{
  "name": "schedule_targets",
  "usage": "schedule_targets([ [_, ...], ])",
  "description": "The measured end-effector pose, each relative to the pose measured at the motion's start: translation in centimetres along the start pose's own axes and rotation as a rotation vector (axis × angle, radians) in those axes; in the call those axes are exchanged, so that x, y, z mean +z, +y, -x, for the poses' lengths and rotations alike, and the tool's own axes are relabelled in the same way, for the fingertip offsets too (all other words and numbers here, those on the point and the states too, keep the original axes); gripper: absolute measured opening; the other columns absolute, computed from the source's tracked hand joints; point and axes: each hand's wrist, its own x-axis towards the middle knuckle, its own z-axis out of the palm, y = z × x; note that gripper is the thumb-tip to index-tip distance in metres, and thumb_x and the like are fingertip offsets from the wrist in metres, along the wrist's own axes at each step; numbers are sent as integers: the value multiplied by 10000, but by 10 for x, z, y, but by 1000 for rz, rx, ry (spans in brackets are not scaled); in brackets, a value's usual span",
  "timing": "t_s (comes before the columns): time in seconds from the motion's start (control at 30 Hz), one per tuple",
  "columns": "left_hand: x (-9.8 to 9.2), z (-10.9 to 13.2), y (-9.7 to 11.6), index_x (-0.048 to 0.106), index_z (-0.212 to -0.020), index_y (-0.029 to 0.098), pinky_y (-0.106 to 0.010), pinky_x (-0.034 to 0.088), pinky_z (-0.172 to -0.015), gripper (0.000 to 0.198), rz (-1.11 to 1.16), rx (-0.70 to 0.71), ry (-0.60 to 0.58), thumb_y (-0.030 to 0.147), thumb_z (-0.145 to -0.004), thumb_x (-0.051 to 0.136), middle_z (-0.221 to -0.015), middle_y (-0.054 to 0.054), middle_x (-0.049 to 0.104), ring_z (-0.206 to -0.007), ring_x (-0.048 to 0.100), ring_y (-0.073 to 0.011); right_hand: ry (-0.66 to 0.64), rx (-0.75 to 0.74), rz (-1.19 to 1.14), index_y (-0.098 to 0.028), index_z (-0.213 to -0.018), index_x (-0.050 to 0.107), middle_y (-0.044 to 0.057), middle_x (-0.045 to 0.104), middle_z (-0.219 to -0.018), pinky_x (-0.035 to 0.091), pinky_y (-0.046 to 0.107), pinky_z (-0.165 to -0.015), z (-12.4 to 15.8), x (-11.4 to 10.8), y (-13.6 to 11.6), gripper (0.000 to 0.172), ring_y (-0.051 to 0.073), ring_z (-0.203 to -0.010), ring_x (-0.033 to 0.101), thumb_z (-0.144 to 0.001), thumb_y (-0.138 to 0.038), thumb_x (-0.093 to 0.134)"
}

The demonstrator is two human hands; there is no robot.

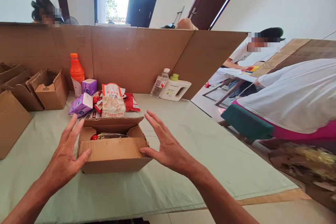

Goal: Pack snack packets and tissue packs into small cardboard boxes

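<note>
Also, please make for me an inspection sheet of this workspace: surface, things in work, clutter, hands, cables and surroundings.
Surface: pale green cloth, lightly wrinkled.
Job's things: cardboard box, open on top; a red item shows inside, other contents partly hidden.
Clutter: purple packs, snack bag, orange bottle, clear bottle and white jug behind the box; other boxes at left.
Hands: left hand and right hand open, one at each side of the box; contact unclear.
Cables: nothing seen on the cloth.
Surroundings: cardboard screen behind; two people at right.
</note>
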Motion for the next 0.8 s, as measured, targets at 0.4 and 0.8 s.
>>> schedule_targets([
  [0.4, -9, -3, -20, 662, -1245, 221, -333, 544, -978, 279, 24, 304, -73, 245, -988, 554, -1241, -86, 685, -1160, 639, -219, -224, -255, 104, -202, -1520, 464, 170, 518, -1533, 437, 549, -1110, 7, -8, 0, 609, 323, -1437, 449, -1030, -564, 434],
  [0.8, -14, -4, -18, 610, -1312, 168, -443, 544, -1021, 382, -78, 355, -298, 285, -949, 591, -1352, -130, 629, -1279, 558, -299, -478, -358, 408, -196, -1376, 588, 186, 593, -1330, 427, 559, -1024, -27, -16, -28, 565, 333, -1156, 584, -844, -313, 737],
])
